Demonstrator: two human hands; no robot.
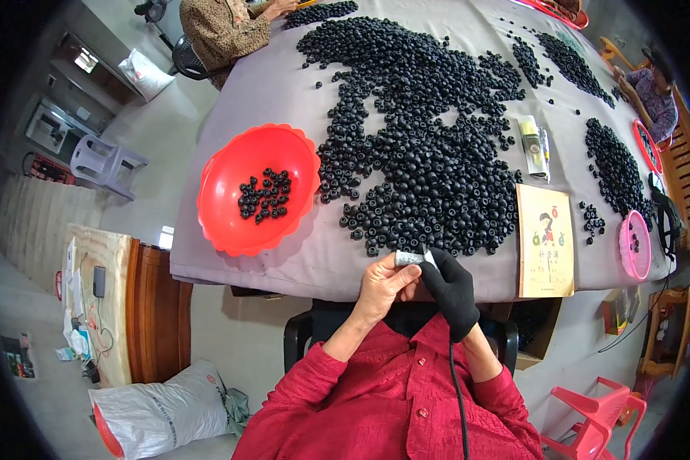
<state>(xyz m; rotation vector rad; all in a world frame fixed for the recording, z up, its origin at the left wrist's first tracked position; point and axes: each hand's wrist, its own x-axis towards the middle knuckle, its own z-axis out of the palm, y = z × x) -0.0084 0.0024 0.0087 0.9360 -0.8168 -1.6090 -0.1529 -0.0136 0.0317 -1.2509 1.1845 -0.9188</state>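
Observation:
My bare left hand (pixel 380 287) is closed at the table's near edge, thumb bent against the fingers. A short, speckled silver-grey tube or wrap (pixel 409 259) shows at its fingertips; whether it is held or wound round a finger I cannot tell. My right hand (pixel 451 290), in a black glove, is closed right beside it, the fingertips of both hands nearly meeting. From the right fingers sticks a thin, pale, metal-looking tip (pixel 429 257). Just beyond the hands spreads a large heap of round black bead-like pieces with holes (pixel 445 176).
Left of the heap sits a red scalloped bowl (pixel 230 176) with some black pieces. To the right are a yellow booklet (pixel 546 268), a small tray with a yellow-capped item (pixel 532 146), and a pink basket (pixel 627 257). Two people sit at far sides. A black cable (pixel 458 383) hangs from my right wrist.

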